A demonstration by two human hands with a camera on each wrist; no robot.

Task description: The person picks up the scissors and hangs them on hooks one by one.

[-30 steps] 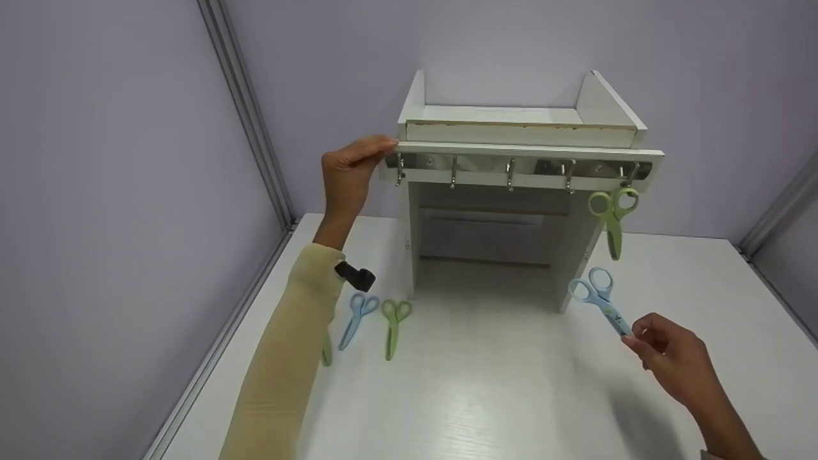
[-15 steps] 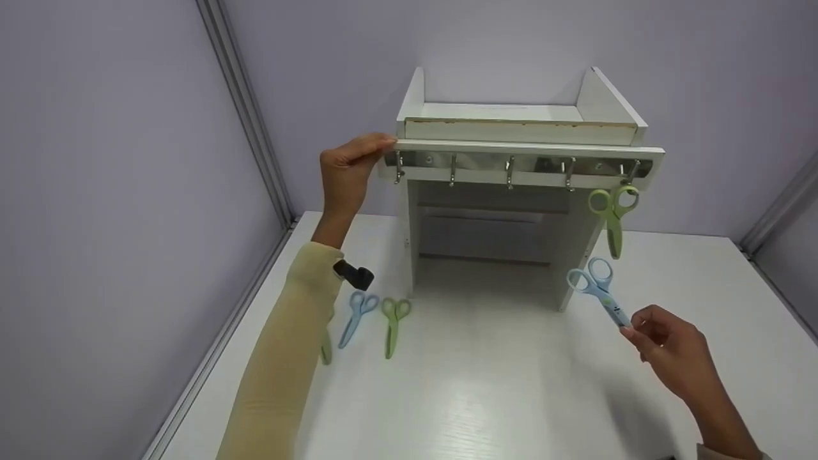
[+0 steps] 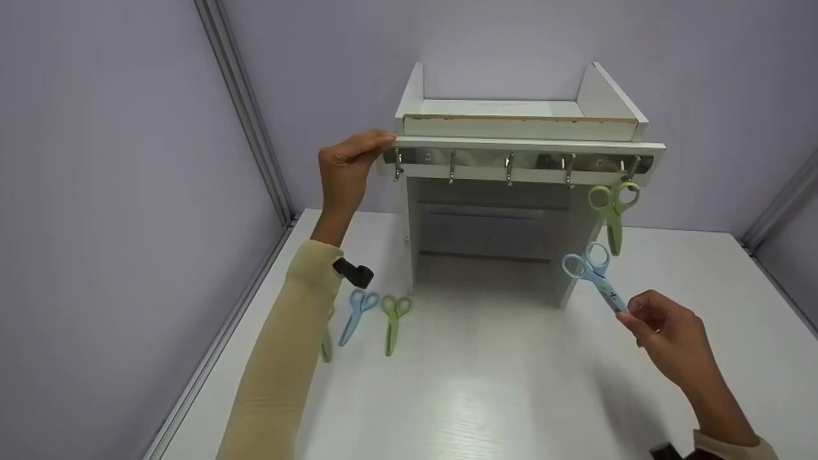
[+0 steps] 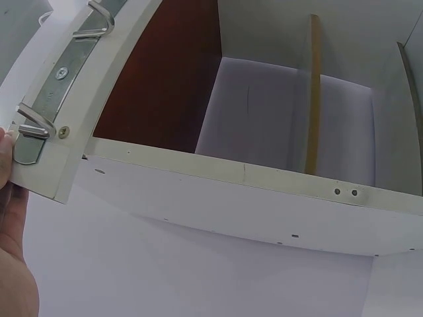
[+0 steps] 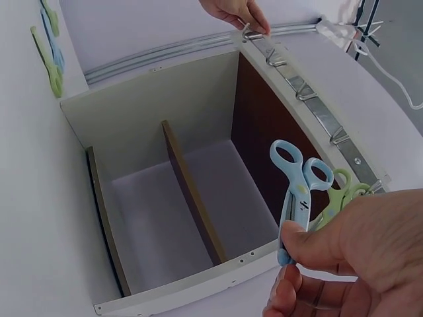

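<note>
A white shelf unit (image 3: 521, 121) stands at the back of the white table (image 3: 498, 396), with a metal rail of several hooks (image 3: 509, 167) under its front lip. My left hand (image 3: 348, 163) grips the rail's left end, fingers on top. A green pair of scissors (image 3: 612, 211) hangs from the rightmost hook. My right hand (image 3: 664, 342) pinches the blade end of a blue pair of scissors (image 3: 594, 273), handles up, just below the hanging green pair. In the right wrist view the blue scissors (image 5: 297, 191) stand before the shelf's open underside, with the green scissors (image 5: 338, 195) behind.
A blue pair of scissors (image 3: 355, 314) and a green pair (image 3: 393, 321) lie on the table left of the shelf, beside my left sleeve; part of another green pair (image 3: 326, 348) shows behind the sleeve. Lilac walls close in on both sides.
My right hand has lifted the blue scissors up and slightly left, closer to the hanging green pair. The left hand stays on the rail's end.
</note>
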